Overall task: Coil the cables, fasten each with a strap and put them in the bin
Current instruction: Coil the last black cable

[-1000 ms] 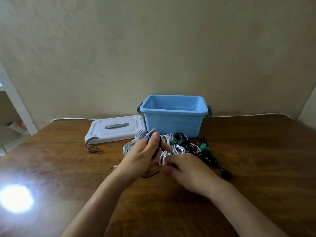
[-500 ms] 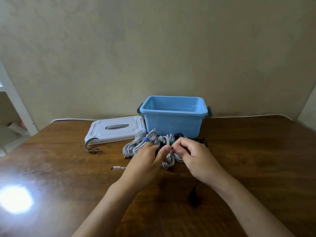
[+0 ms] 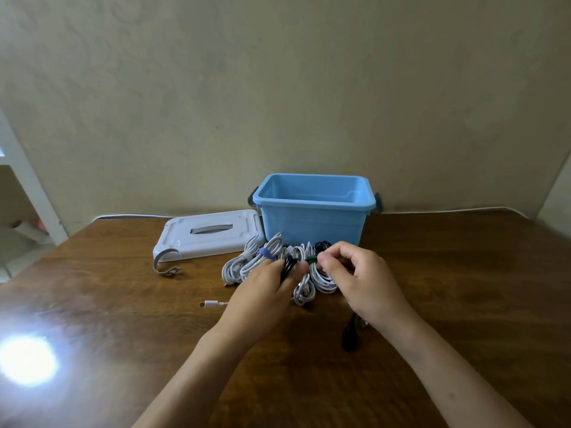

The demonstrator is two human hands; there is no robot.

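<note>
A light blue bin (image 3: 312, 225) stands open at the back of the wooden table. In front of it lies a heap of white cables (image 3: 247, 264), one bound with a blue strap (image 3: 265, 253). My left hand (image 3: 262, 293) grips a coiled black cable (image 3: 289, 265) above the heap. My right hand (image 3: 361, 281) pinches a green strap (image 3: 311, 258) right next to that coil. The black cable's plug end (image 3: 349, 333) hangs down under my right wrist onto the table.
The bin's white lid (image 3: 210, 236) lies flat to the left of the bin. A grey curled strap (image 3: 165, 267) rests before the lid. A white connector (image 3: 210, 303) sticks out left of my left hand. Glare marks the table's near left.
Both hands rose from the table toward the heap. The black cable was gathered into my left hand, its plug trailing under my right wrist. My right hand took the green strap.
</note>
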